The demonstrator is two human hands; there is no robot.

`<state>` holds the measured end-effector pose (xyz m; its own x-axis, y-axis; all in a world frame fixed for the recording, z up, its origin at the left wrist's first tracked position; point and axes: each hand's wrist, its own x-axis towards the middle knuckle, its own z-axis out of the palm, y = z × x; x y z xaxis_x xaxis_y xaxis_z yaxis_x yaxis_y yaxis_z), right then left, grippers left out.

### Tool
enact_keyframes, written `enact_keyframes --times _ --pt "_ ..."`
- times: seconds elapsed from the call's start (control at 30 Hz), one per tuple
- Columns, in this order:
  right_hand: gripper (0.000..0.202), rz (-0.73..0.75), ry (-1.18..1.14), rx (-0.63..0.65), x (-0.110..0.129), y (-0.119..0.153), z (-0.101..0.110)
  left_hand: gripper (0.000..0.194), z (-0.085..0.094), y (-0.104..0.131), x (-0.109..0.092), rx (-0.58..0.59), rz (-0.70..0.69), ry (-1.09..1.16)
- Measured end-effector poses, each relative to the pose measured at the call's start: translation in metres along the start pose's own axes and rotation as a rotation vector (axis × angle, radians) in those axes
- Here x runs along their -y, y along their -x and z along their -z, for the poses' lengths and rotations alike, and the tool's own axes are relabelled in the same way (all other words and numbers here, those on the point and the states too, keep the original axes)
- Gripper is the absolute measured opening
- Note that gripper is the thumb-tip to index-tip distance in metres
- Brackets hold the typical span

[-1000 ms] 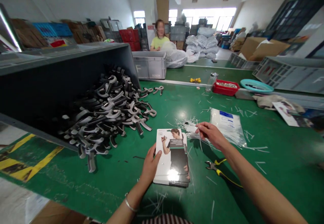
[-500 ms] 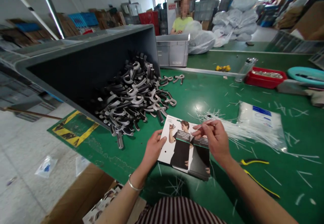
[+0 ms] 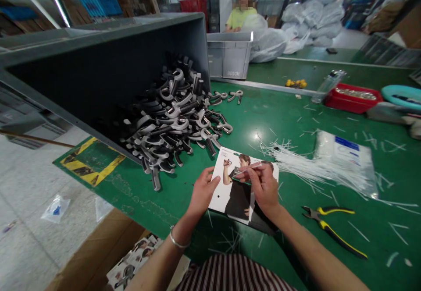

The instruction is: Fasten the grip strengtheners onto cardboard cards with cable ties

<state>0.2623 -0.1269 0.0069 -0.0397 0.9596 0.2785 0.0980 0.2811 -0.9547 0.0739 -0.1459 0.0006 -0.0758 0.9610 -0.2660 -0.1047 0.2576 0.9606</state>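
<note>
Printed cards (image 3: 239, 194) lie in a stack close to me, showing a figure in black. My left hand (image 3: 203, 191) grips the left edge of the top card, thumb on its face. Over the upper right of the cards is my right hand (image 3: 263, 186), its fingers pinched round a thin white strip that points left. Further right, a loose bundle of white zip ties (image 3: 302, 164) spreads beside a clear plastic bag (image 3: 348, 159). Cutting pliers (image 3: 329, 225) with yellow and black handles rest open at the lower right.
A big grey crate (image 3: 108, 54) lies on its side at the left, spilling grey and black hand grips (image 3: 180, 120) onto the green table (image 3: 158, 212). Behind stand a grey bin (image 3: 230, 56), a red tray (image 3: 351, 98) and a person in yellow (image 3: 241, 17).
My right hand has moved left and closer over the cards. The pliers now show fully, no longer partly covered by my right arm. The whole view has shifted slightly.
</note>
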Motion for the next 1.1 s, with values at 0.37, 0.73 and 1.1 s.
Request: enact_keyframes --times 0.37,0.73,1.1 --pt "0.016 -0.142 0.094 0.124 -0.02 0.008 0.0 0.044 0.005 -0.005 0.014 0.054 0.134 0.081" --pt "0.011 -0.074 0.091 0.191 -0.019 0.008 0.007 0.042 -0.003 0.001 0.016 0.206 -0.134 -0.433" --pt "0.011 -0.183 -0.23 0.165 -0.026 0.008 0.023 0.027 -0.017 0.036 -0.033 0.557 -0.32 -0.565"
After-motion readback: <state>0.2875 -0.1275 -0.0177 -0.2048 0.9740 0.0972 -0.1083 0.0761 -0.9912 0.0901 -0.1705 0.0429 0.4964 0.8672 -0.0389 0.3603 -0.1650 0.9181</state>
